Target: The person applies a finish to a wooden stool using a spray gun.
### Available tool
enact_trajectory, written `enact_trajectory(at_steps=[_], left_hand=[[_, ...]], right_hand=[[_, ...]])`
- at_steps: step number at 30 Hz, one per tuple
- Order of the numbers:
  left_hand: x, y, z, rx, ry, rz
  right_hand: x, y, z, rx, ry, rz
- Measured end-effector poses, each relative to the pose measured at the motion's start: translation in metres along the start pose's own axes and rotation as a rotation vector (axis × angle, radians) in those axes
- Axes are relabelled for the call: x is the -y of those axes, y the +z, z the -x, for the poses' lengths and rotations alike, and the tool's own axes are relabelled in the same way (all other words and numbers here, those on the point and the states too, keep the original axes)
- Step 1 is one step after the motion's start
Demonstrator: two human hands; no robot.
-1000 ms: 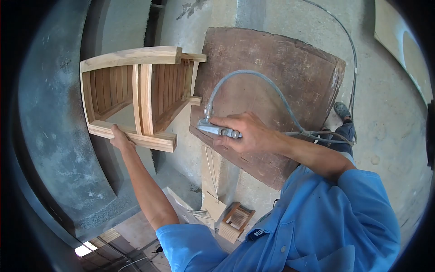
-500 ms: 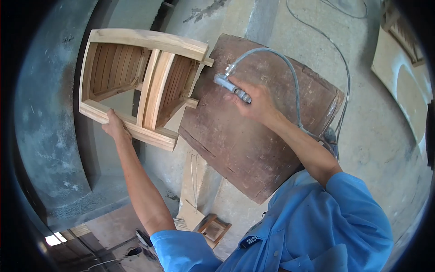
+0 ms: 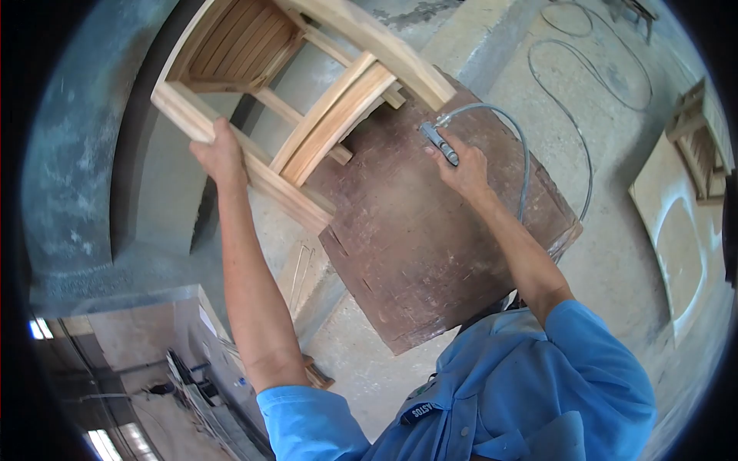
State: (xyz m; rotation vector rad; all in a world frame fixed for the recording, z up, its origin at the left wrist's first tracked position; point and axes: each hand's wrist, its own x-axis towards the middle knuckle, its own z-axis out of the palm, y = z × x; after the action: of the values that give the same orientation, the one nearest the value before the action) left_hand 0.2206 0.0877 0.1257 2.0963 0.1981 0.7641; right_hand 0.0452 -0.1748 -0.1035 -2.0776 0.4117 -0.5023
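Observation:
A light wooden frame with slatted panels (image 3: 254, 146) is tilted at the upper left, its lower end over the brown board. My left hand (image 3: 221, 156) is closed round its near rail. In my right hand (image 3: 463, 165) is a small metal air tool (image 3: 440, 144), with a grey hose (image 3: 516, 131) curving from its top end. This hand is above the worn brown board (image 3: 423, 246), to the right of the frame and apart from it.
Thin hose (image 3: 565, 88) loops over the concrete floor at the upper right. A pale panel (image 3: 665, 207) and another slatted wooden piece (image 3: 698, 146) are at the far right. A blue-grey curved surface (image 3: 84, 154) stands at the left.
The wooden frame has turned and moved up and right, with my left hand still on its rail. My right hand and the tool have shifted slightly right. The whole view has also shifted.

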Motion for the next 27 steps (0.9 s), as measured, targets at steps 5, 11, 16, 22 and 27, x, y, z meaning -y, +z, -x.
enact_trajectory(at_steps=[5, 11, 16, 22, 27], left_hand=[[-0.011, 0.000, 0.002, 0.016, -0.026, -0.036], [-0.006, -0.001, 0.001, 0.014, 0.016, -0.026], [-0.005, 0.000, 0.029, 0.001, 0.019, 0.010], [-0.014, -0.004, 0.067, -0.017, -0.012, -0.056], [-0.018, -0.011, 0.103, -0.082, -0.025, -0.092]], right_hand=[[0.025, 0.004, 0.006, 0.282, -0.108, -0.313], [-0.005, 0.010, 0.001, 0.283, -0.181, -0.279], [-0.082, -0.074, -0.055, 0.395, -0.095, -0.084], [-0.081, -0.154, -0.163, 0.224, -0.135, -0.290], [-0.012, -0.160, -0.227, 0.216, -0.363, -0.435]])
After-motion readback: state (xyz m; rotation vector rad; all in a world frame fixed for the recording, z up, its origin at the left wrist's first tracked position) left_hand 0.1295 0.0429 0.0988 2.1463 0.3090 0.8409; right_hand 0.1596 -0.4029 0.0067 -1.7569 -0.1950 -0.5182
